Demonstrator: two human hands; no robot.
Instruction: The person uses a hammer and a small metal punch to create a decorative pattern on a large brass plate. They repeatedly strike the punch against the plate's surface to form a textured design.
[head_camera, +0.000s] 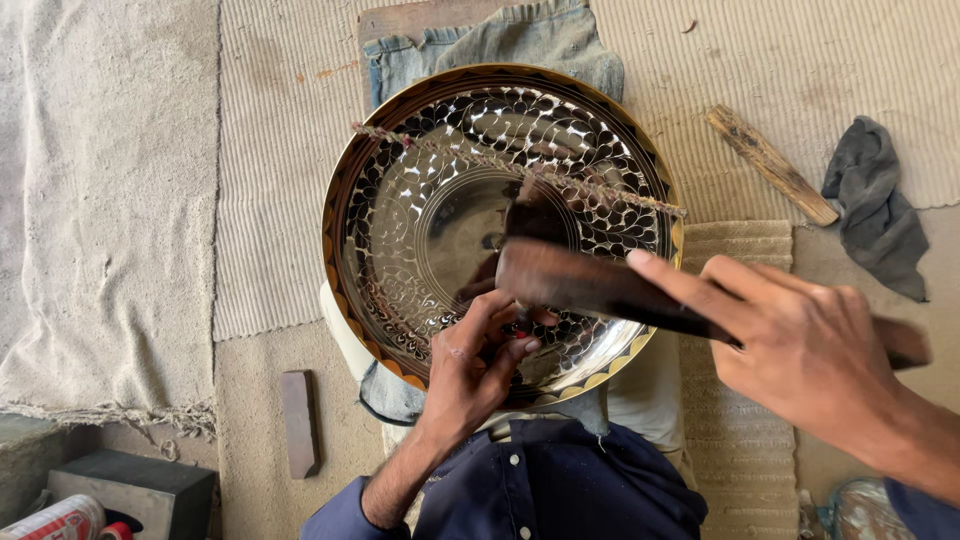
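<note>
A large shiny engraved metal bowl (420, 190) with a dark and gold patterned rim rests on my lap, over blue denim cloth. A thin cord (600, 190) stretches across its upper part. My left hand (470, 365) pinches a small chisel-like tool, mostly hidden, against the bowl's lower inside wall. My right hand (800, 350) grips a dark wooden mallet (580, 282) whose head hovers just above the left hand's fingers.
A wooden stick (770, 165) and a dark grey rag (875, 205) lie on the woven mat at the right. A small dark block (300, 420) lies on the floor at lower left, near a grey box (140, 490). Burlap cloth (100, 200) covers the left side.
</note>
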